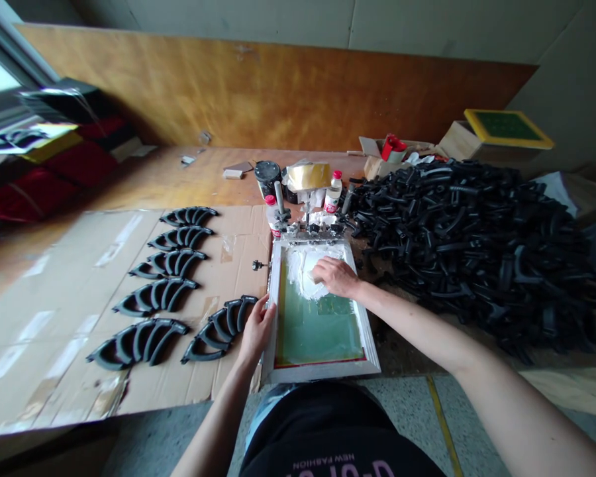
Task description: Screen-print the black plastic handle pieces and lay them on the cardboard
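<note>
A screen printing frame (370,344) with pale metal sides and a green mesh (318,338) lies in front of me. White ink (300,265) is smeared over the mesh's far half. My right hand (336,277) is closed over the ink, pinching a small pale scraper (314,277) that its fingers mostly cover. At the frame's left side, my left hand (258,328) is closed on the edge, its fingertips partly hidden. Just left of that hand lies a fanned group of curved black handles (218,329). A hinge clamp (312,232) holds the frame's far end.
Several rows of black handles (156,296) lie on cardboard (153,391) at left. A large heap of black handles (467,238) covers the right side. Red-capped bottles (333,192) and a dark tub (267,177) stand behind the clamp. A yellow-edged screen (509,128) rests at back right.
</note>
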A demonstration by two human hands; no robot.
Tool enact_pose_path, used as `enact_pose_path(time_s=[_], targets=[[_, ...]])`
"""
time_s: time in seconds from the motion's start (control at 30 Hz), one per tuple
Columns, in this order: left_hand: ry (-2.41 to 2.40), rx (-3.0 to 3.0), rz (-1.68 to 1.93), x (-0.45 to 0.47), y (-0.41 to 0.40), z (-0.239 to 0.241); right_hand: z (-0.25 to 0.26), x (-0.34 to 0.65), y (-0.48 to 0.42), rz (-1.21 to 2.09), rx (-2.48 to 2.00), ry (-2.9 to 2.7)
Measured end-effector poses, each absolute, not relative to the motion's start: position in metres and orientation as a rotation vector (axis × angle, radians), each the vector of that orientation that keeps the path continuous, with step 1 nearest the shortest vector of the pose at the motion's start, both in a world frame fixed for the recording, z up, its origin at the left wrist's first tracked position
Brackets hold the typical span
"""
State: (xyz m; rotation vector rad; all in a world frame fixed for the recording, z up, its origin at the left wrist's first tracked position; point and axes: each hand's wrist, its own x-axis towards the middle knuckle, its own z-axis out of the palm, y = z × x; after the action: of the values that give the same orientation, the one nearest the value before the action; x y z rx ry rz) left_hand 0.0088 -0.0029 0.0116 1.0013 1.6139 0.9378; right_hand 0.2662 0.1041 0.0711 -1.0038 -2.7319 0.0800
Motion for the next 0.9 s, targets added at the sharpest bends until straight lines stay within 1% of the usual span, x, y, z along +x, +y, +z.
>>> enact_pose_path(time_s=[0.07,0.13,0.2,0.3,0.4,0.53,0.63,0.7,0.8,0.9], targets=[[1.599,0.978,0.932,0.009,-0.003,0.011,0.064,0.266,0.096,0.040,-0.928,-2.762],[1.588,0.959,0.935,0.009,-0.003,0.011,0.063,0.267,0.092,0.082,-0.838,-2.797],[1.585,0.950,0.943,0.009,-0.003,0.016,0.070,0.266,0.098,0.143,-0.870,-2.763],[1.582,0.949,0.937,0.008,-0.005,0.037,0.092,0.258,0.128,0.177,-1.136,-2.606],[1.564,0.954,0.970,0.006,-0.005,0.073,0.115,0.259,0.163,0.116,-1.414,-2.457],[1.513,0.960,1.092,0.006,0.008,0.115,0.125,0.305,0.185,0.030,-1.616,-2.108],[1.323,0.924,1.323,0.013,0.033,0.136,0.104,0.345,0.175,0.159,-1.825,-1.872],[1.228,0.916,1.457,0.020,0.051,0.146,0.079,0.353,0.157,0.324,-1.863,-1.907],[1.233,0.885,1.485,0.027,0.070,0.154,0.041,0.335,0.124,0.470,-1.660,-2.137],[1.303,0.872,1.505,0.034,0.064,0.145,0.025,0.309,0.101,0.464,-1.470,-2.392]])
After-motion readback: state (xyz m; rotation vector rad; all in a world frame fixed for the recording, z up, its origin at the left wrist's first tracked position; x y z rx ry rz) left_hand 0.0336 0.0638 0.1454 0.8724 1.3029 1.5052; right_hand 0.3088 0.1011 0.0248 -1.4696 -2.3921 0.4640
